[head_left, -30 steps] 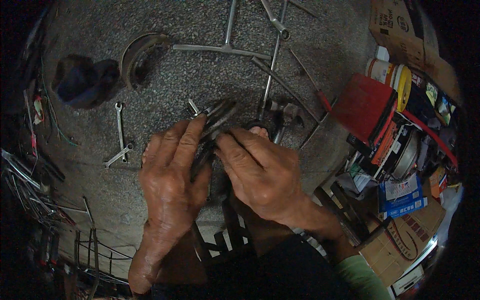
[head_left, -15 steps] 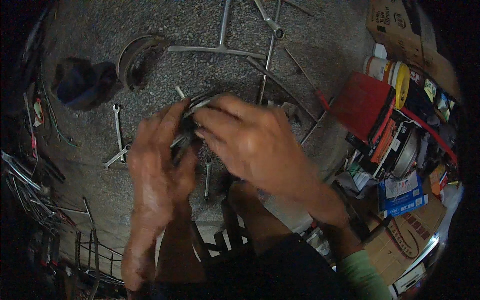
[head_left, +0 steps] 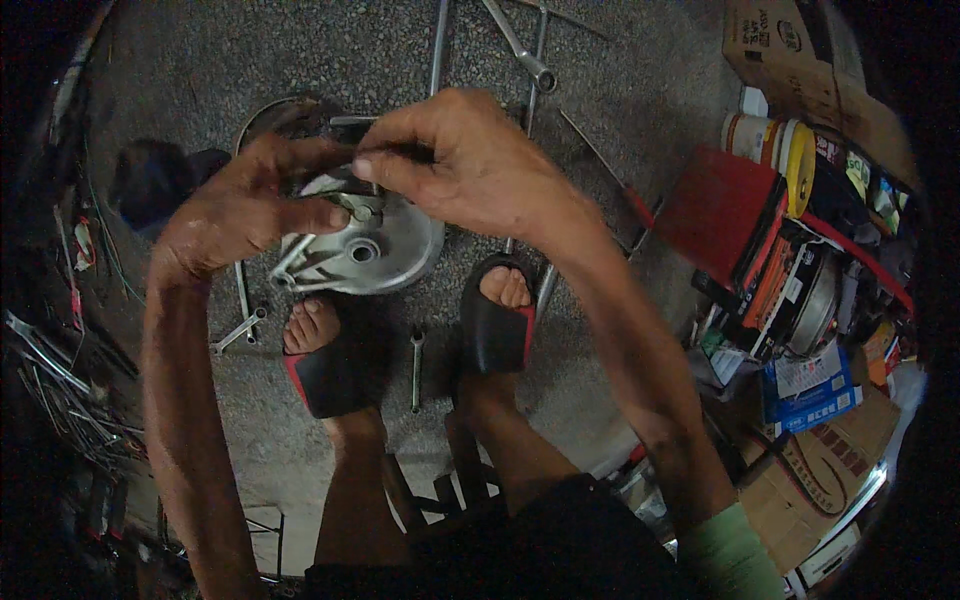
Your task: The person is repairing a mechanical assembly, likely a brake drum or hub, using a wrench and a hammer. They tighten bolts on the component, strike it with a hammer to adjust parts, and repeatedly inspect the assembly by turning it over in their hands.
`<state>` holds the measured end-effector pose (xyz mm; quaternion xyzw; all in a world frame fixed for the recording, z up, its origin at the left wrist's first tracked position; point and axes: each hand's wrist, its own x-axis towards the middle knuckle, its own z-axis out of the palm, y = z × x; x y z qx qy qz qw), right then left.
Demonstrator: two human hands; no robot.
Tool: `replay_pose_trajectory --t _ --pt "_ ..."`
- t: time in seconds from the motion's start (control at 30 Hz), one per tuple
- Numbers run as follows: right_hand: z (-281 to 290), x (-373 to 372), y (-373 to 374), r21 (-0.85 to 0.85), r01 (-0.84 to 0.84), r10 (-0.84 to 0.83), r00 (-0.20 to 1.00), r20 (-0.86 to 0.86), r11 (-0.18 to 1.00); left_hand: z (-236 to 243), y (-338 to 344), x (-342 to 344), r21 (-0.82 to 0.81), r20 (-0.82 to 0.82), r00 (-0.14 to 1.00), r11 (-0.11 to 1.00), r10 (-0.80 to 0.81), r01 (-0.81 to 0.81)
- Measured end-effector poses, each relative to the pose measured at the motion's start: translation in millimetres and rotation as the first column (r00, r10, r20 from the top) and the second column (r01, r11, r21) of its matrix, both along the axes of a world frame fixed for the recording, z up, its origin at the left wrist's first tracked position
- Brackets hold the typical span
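A round silver drum brake plate (head_left: 405, 245), with a hole at its centre and an arm along one edge, is held above the floor in front of my feet. My left hand (head_left: 245, 205) grips its far left side, thumb on top beside a small lever clamp. My right hand (head_left: 455, 165) is closed at the plate's far edge, thumb and forefinger pinched by a short pin at the clamp. Whether the fingertips hold a separate small part is hidden.
On the floor lie spanners (head_left: 417, 370), a long-handled T-wrench (head_left: 438, 55), a ring spanner (head_left: 530, 60), a screwdriver (head_left: 636, 205) and a dark cloth (head_left: 155, 185). Right stand a red case (head_left: 712, 210), tubs (head_left: 755, 138) and cardboard boxes (head_left: 820, 470). Tools and metal pieces (head_left: 60, 380) are heaped at left.
Both hands have moved up and away from me, and my left forearm has swung left. The brake plate, earlier mostly hidden and edge-on between my hands, now shows its flat face.
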<state>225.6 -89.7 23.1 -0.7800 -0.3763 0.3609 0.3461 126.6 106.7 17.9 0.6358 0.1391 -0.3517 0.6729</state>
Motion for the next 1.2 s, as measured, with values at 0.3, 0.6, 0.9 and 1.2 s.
replay_pose_trajectory --t 0.3,0.6,0.9,1.2 --pt "-21 -23 -19 -0.111 0.005 -0.012 0.998 -0.06 0.994 -15 -24 -27 0.052 -0.04 0.997 0.996 -0.067 0.069" --pt "-19 -40 -25 -0.314 0.222 -0.305 0.92 -0.247 0.923 -23 -29 -31 -0.027 0.018 0.999 0.999 -0.033 0.033" --pt "-21 -37 -27 -0.121 0.28 -0.271 0.959 0.087 0.952 -15 -30 -28 0.077 0.07 0.995 0.995 -0.075 0.07" --pt "-29 -42 -42 -0.199 0.407 -0.449 0.853 -0.266 0.891 -19 -28 -32 -0.035 -0.049 0.999 0.999 -0.017 0.016"
